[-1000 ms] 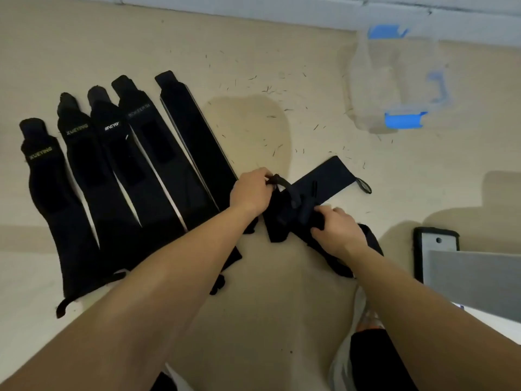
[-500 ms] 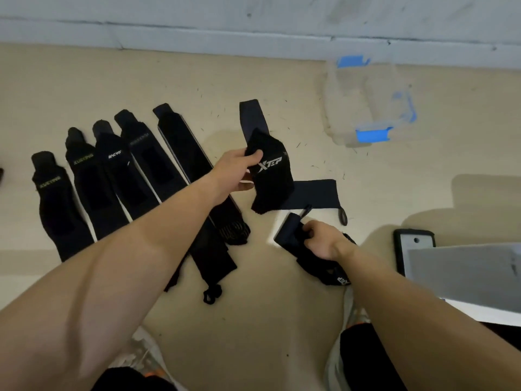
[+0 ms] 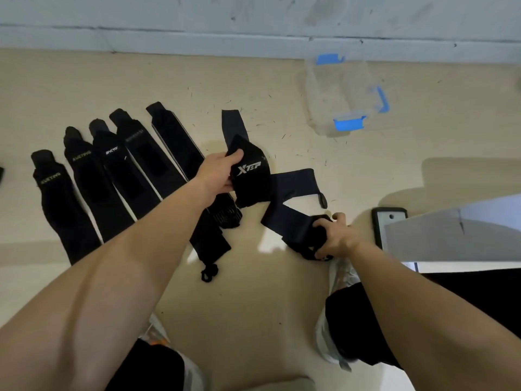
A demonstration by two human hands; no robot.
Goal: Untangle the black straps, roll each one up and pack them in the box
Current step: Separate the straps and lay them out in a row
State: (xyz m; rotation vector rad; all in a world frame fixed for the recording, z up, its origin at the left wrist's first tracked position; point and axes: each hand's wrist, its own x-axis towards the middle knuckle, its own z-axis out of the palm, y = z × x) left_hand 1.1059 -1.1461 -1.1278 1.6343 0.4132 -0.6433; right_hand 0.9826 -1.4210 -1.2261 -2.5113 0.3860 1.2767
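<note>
My left hand (image 3: 218, 172) grips a black strap with white XTEP lettering (image 3: 249, 176), lifted above the beige floor, its dark tail (image 3: 232, 124) pointing away from me. My right hand (image 3: 334, 235) grips the bunched end of a second dark strap (image 3: 287, 218) lying on the floor; another band of it (image 3: 297, 180) runs to a small loop on the right. Several black straps (image 3: 95, 182) lie flat side by side at the left. The clear box with blue clips (image 3: 342, 94) stands open near the wall at the back right.
A black-framed phone or tablet (image 3: 390, 221) lies right of my right hand, beside a grey sheet (image 3: 456, 235). A pale wall base (image 3: 253, 43) runs across the back. My knees and shoes show at the bottom edge.
My left hand has pulled the XTEP strap up and away from the tangle. My right hand kept hold of the other strap, which now stretches out longer across the floor.
</note>
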